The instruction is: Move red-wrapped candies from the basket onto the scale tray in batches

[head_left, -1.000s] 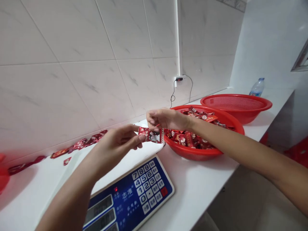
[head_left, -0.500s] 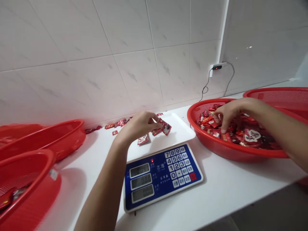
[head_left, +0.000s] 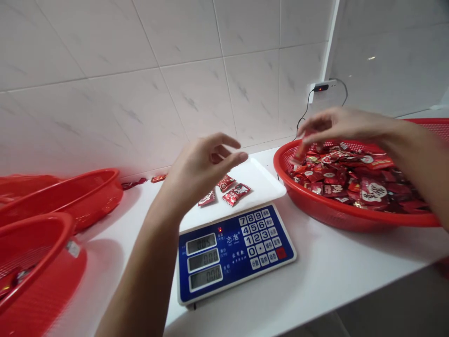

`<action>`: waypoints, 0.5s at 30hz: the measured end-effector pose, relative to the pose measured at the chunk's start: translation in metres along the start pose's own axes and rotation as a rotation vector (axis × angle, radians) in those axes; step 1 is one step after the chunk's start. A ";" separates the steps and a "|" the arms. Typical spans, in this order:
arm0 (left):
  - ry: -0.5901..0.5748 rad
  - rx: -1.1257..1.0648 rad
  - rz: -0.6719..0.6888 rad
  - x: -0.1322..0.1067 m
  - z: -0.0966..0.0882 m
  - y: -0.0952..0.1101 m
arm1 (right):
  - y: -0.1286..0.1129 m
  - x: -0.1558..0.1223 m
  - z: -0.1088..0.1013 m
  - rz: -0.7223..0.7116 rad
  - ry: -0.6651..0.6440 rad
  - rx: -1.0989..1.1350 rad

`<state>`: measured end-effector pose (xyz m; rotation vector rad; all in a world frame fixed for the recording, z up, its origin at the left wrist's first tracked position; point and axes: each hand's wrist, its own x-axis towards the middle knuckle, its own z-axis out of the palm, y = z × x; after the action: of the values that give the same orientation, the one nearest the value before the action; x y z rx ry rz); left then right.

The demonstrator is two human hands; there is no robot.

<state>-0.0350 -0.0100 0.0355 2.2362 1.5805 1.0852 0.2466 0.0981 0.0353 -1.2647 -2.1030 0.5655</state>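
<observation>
My left hand (head_left: pixel 205 171) hovers over the white pan (head_left: pixel 268 185) of a digital scale (head_left: pixel 236 255), fingers apart and holding nothing. Below it on the pan lie a few red wrapped candies (head_left: pixel 236 193); part of the pan is hidden behind the hand. Above the near-left rim of a red plastic basket (head_left: pixel 315 216), my right hand (head_left: pixel 333 125) pinches a red wrapped candy (head_left: pixel 300 152), smeared by motion. Red packets of various sizes (head_left: pixel 373 192) fill that basket. The scale has a blue panel with number keys and lit readouts.
Red baskets (head_left: pixel 94 194) stand at the left, the nearest (head_left: pixel 52 262) with some packets inside. Loose packets (head_left: pixel 133 184) lie along the tiled wall. Another red basket (head_left: pixel 433 122) sits behind the full one. A thin cable hangs from the wall socket (head_left: pixel 321 88).
My left hand has let go of a candy onto the pan and opened. My right hand has risen out of the packets with a candy, moving up and slightly left.
</observation>
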 end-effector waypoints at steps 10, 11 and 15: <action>-0.103 0.015 0.034 0.008 0.038 0.001 | -0.016 -0.002 0.054 -0.250 -0.165 0.662; -0.053 0.070 0.040 0.012 0.038 -0.006 | -0.011 0.001 0.049 -0.231 -0.144 0.550; 0.031 0.387 0.124 0.027 0.044 -0.036 | 0.012 0.011 0.016 -0.010 -0.108 -0.223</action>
<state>-0.0280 0.0391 -0.0034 2.6037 1.8168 0.9074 0.2395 0.1129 0.0195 -1.3709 -2.3125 0.4111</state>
